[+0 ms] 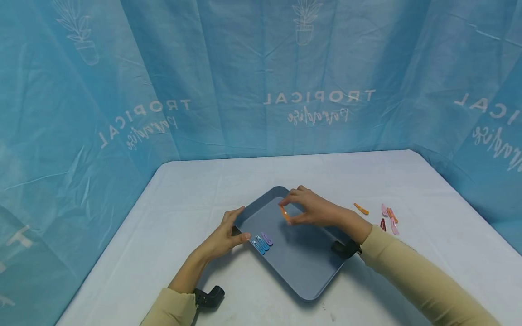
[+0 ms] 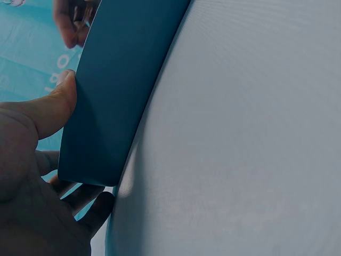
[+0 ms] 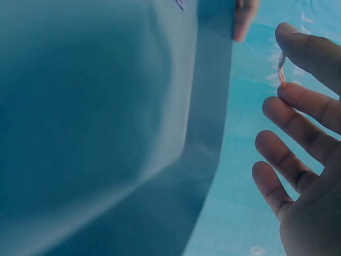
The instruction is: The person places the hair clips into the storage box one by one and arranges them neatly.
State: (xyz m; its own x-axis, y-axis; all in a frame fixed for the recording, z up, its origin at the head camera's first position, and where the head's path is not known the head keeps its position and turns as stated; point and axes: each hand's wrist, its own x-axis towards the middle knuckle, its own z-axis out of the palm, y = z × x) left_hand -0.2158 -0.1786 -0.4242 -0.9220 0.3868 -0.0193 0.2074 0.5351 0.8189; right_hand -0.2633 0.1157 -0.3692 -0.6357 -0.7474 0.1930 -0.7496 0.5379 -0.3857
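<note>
My right hand (image 1: 314, 207) pinches an orange hair clip (image 1: 284, 213) by its two ends, between thumb and index finger, above the grey-blue tray (image 1: 302, 262). In the right wrist view the clip (image 3: 282, 71) is seen edge-on, with the other fingers spread apart below it. My left hand (image 1: 223, 235) holds the tray at its left corner; in the left wrist view the thumb lies at the rim and the fingers reach round the corner. Inside the tray near that hand, two blue hair clips (image 1: 260, 244) and a purple hair clip (image 1: 267, 238) lie side by side.
Right of the tray, a yellow-orange clip (image 1: 361, 208) lies alone on the white-covered table (image 1: 204, 181). Farther right is a loose group with pink clips (image 1: 394, 226), an orange clip (image 1: 391, 214) and a dark red clip (image 1: 383, 224). A blue printed curtain (image 1: 228, 68) hangs behind.
</note>
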